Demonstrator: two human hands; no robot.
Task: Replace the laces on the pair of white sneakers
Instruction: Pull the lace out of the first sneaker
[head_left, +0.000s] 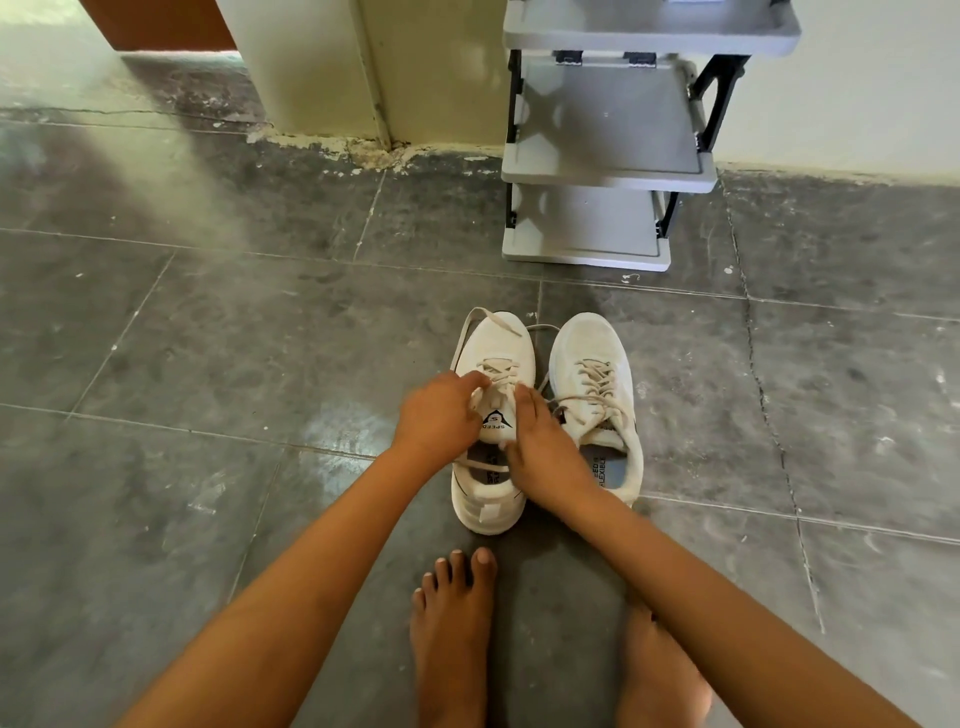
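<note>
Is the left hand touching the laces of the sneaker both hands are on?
Touching. The head view shows the left hand pinching the laces on that sneaker.

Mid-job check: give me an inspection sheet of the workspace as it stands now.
Surface: grey tiled floor, scuffed.
Job's things: left sneaker, lace loosened; right sneaker laced. Replacement laces: nothing seen.
Clutter: nothing seen.
Grips: left hand pinches the lace; right hand rests on the left sneaker.
Cables: nothing seen.
Surroundings: grey shoe rack, wall, bare feet.
</note>
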